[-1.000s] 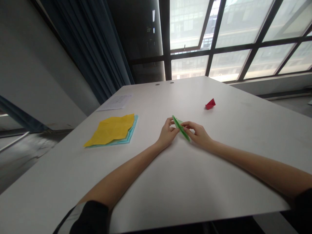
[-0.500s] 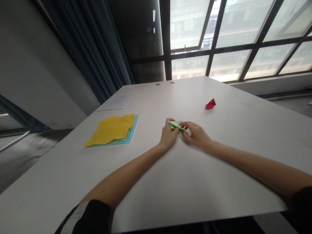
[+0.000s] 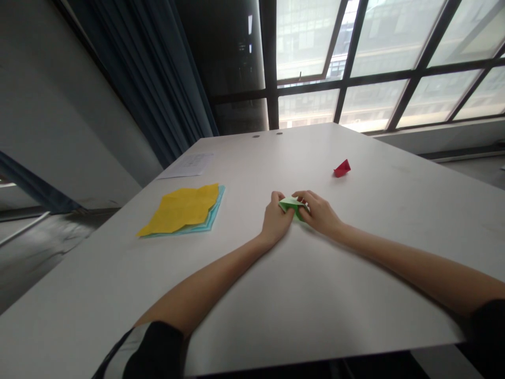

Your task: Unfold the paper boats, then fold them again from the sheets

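Observation:
A small piece of folded green paper (image 3: 292,202) is held between both hands just above the white table. My left hand (image 3: 276,217) grips its left side, with the thumb in front and fingers behind. On the right side, my right hand (image 3: 319,213) pinches the paper, its thumb reaching into the fold. The paper's middle bulges open toward me, showing a darker green inside. Parts of the paper are hidden by the fingers.
A yellow sheet (image 3: 181,209) lies on light blue sheets (image 3: 215,213) at the left of the white table (image 3: 244,316). Farther back is a printed white paper (image 3: 187,165). A folded red paper piece (image 3: 342,168) sits beyond my right hand.
The green paper has turned and its fold has spread open in the middle. Both hands have shifted slightly, my left hand a little to the right.

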